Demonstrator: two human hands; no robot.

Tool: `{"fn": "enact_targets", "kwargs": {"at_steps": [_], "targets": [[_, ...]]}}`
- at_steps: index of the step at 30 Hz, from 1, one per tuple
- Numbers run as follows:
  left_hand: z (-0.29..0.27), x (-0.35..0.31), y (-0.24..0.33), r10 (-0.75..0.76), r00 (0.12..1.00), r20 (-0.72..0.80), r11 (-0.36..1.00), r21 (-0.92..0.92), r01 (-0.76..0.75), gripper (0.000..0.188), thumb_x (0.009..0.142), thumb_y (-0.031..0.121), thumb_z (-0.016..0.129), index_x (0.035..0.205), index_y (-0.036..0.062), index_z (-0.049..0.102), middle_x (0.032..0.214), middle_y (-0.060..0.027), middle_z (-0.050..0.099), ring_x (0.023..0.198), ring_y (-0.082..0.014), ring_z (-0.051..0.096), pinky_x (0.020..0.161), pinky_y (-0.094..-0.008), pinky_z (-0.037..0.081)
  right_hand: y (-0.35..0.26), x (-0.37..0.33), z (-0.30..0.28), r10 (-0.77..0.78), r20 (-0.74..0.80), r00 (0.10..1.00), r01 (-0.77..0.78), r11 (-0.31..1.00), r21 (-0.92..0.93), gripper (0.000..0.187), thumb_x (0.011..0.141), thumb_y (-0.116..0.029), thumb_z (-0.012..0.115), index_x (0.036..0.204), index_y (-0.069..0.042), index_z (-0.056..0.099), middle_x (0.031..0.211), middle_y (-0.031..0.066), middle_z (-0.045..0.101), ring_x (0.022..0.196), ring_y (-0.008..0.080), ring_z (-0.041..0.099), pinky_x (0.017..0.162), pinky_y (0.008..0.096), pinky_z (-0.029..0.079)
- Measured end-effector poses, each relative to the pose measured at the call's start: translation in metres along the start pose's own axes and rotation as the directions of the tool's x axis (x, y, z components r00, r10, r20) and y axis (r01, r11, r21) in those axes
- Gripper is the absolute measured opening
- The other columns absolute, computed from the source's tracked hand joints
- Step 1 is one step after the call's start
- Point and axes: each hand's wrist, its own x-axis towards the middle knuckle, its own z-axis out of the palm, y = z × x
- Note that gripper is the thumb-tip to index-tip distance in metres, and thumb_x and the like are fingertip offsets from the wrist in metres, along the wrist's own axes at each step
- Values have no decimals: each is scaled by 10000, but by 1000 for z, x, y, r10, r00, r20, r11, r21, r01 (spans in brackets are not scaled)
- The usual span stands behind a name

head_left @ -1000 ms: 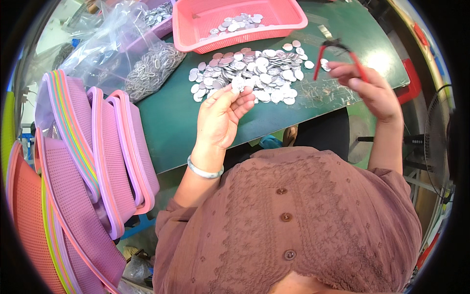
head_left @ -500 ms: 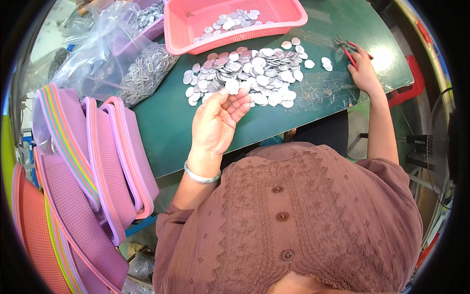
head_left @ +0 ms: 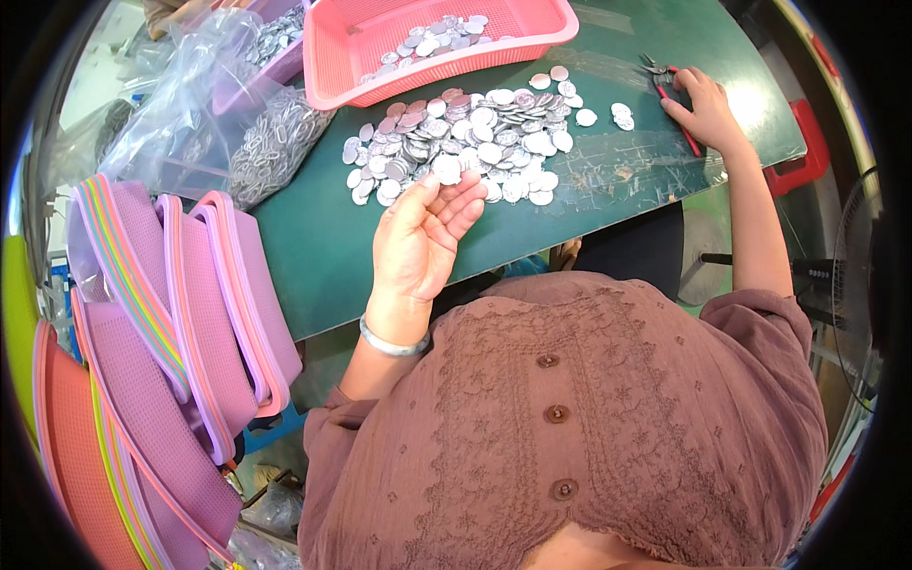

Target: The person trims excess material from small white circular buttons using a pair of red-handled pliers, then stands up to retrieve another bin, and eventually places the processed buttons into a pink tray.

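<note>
Between the thumb and fingers of my left hand (head_left: pixel 423 237) a round silver disc (head_left: pixel 446 169) is pinched, raised in front of a loose pile of similar silver discs (head_left: pixel 465 133) on the green table. At the right of the table, my right hand (head_left: pixel 705 112) is closed around a small pair of pliers (head_left: pixel 663 87) with red handles. Their jaws point away to the far left, and one handle shows below my thumb. Part of the other handle is hidden by my fingers.
Beyond the pile stands a pink basket (head_left: pixel 437 66) holding more discs. A clear plastic bag (head_left: pixel 280 142) of metal links lies at the left, near stacked purple baskets (head_left: pixel 252 294). A few discs (head_left: pixel 621 116) lie apart on the green table (head_left: pixel 304 252). A fan (head_left: pixel 855 285) stands at right.
The view has shifted slightly. My right hand has turned the pliers, so one handle now shows below the thumb. My left hand keeps its pinch on the disc.
</note>
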Motion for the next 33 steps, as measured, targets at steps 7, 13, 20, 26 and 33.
{"fn": "enact_targets", "kwargs": {"at_steps": [7, 13, 20, 26, 33], "targets": [[-1, -1, 0, 56, 998, -20, 996, 67, -55, 232, 877, 123, 494, 1042, -39, 515, 967, -191, 597, 861, -257, 613, 728, -313, 528, 21, 3, 19, -50, -266, 963, 20, 993, -114, 219, 820, -194, 505, 997, -65, 511, 901, 137, 553, 852, 311, 535, 721, 404, 424], [0, -2, -3, 154, 986, -59, 962, 237, -136, 146, 852, 97, 554, 958, -3, 566, 821, -125, 631, 699, -194, 632, 608, -273, 527, -36, -15, -34, 311, 96, 945, -284, 644, 710, 231, 861, -234, 507, 1012, -62, 532, 703, -31, 488, 592, 39, 484, 448, 187, 370], [10, -4, -6, 248, 968, -31, 895, 391, -217, 165, 846, 90, 564, 983, -1, 582, 759, -82, 627, 627, -138, 607, 537, -223, 483, -167, -42, -46, -428, 130, 894, 112, 497, 860, 174, 829, -169, 573, 808, -1, 532, 640, 56, 479, 608, 145, 464, 558, 295, 386], [6, -8, -1, 247, 969, -29, 888, 407, -214, 191, 846, 39, 526, 1015, -36, 575, 770, -99, 620, 615, -138, 592, 544, -228, 481, -199, -39, -40, -482, 184, 857, 143, 564, 813, 223, 819, -203, 576, 770, 8, 523, 658, 153, 510, 596, 290, 485, 553, 353, 400], [0, -11, 2, 265, 964, -34, 890, 393, -231, 183, 840, 30, 530, 1003, -37, 576, 749, -95, 618, 589, -126, 580, 520, -219, 464, -208, -38, -41, -532, 181, 827, 182, 559, 809, 232, 829, -216, 557, 787, 10, 524, 699, 162, 523, 632, 312, 502, 577, 367, 410]]}}
